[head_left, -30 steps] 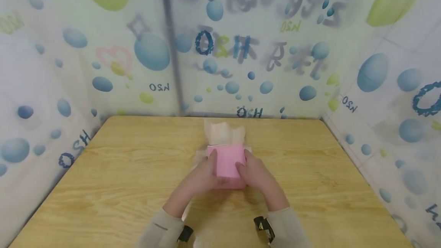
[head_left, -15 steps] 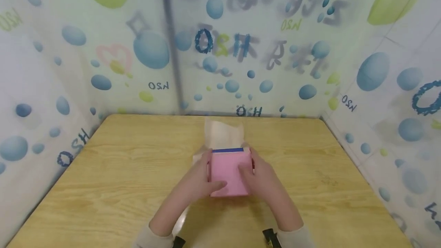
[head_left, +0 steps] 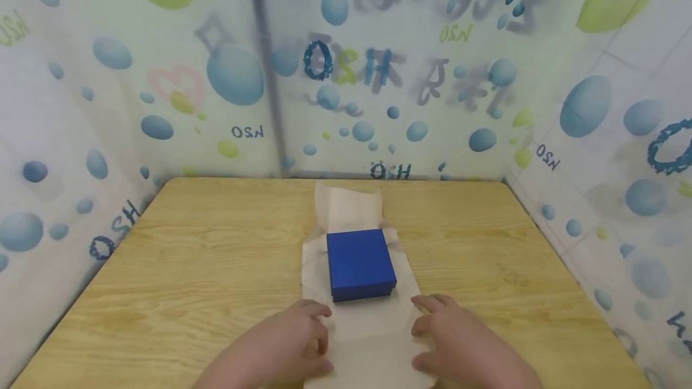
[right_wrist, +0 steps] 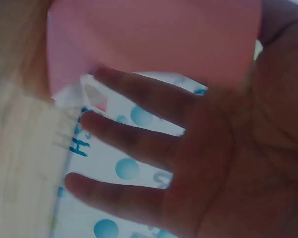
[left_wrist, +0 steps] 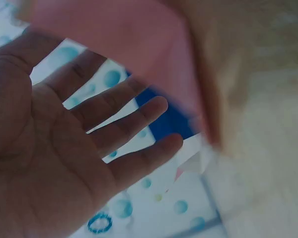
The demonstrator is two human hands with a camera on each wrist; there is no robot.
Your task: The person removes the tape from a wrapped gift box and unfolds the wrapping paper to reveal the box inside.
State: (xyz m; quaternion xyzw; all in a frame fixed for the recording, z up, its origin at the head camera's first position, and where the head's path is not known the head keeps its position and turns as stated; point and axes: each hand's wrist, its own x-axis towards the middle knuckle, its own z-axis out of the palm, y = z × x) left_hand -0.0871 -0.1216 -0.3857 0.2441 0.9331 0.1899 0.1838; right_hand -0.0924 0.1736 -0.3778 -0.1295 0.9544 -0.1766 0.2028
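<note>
A square blue box (head_left: 360,263) sits uncovered on a long sheet of pale wrapping paper (head_left: 373,335) in the middle of the wooden table (head_left: 189,269). The sheet's far flap (head_left: 348,209) stands up behind the box. My left hand (head_left: 292,341) and right hand (head_left: 459,341) lie on the sheet's near end, one at each side edge, fingers relaxed and holding nothing. In the left wrist view my left hand (left_wrist: 64,148) shows straight fingers under the blurred pink side of the paper (left_wrist: 139,39), with the blue box (left_wrist: 169,124) beyond. In the right wrist view my right hand (right_wrist: 198,163) is spread below the pink paper (right_wrist: 164,39).
A plastic curtain (head_left: 378,77) printed with blue and green bubbles closes off the table's back, left and right sides. A grey pole (head_left: 265,65) stands behind it at the back left. Bare wood lies on both sides of the sheet.
The pink flap that both hands held over the box has been folded back toward me and laid flat. The blue box is now uncovered, and both hands have drawn back to the sheet's near end.
</note>
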